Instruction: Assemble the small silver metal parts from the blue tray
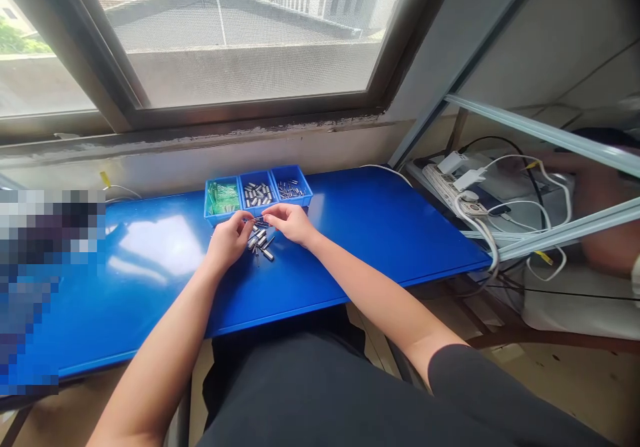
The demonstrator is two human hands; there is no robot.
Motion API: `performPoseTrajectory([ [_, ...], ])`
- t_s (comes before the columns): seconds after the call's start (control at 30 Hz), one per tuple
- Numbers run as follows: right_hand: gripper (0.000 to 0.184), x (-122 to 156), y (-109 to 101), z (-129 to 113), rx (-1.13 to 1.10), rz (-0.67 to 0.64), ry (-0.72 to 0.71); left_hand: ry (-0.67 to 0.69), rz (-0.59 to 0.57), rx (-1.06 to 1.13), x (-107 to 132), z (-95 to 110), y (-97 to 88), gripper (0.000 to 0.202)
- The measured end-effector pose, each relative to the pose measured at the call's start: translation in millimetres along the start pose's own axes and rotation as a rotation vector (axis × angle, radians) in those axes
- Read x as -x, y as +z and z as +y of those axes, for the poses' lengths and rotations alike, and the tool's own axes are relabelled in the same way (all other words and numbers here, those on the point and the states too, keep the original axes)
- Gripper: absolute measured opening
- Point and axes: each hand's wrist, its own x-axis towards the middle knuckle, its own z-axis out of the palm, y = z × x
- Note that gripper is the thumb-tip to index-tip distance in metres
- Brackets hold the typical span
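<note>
Open tabletop (380, 220) rightward, bins (220, 219) blocking ahead, metal parts (261, 241) beneath fingers (281, 211)

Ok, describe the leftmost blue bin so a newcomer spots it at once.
Find the blue table below the window. Along its far side, just beyond the left hand and right hand, stands a row of three blue bins; take the leftmost bin. Its green contents set it apart, since the other two hold metal pieces.

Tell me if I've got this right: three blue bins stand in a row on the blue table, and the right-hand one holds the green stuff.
Not quite: the head view shows the green stuff in the left-hand bin.
</note>
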Motion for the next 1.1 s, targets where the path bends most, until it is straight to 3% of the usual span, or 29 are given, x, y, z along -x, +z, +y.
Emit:
performPoseTrajectory([
  [1.1,0.029,-0.9,0.2,2.2,-0.011,0.000,-0.008,0.024,0.007,-0.033,-1.2,-6.2,2.6,0.024],
])
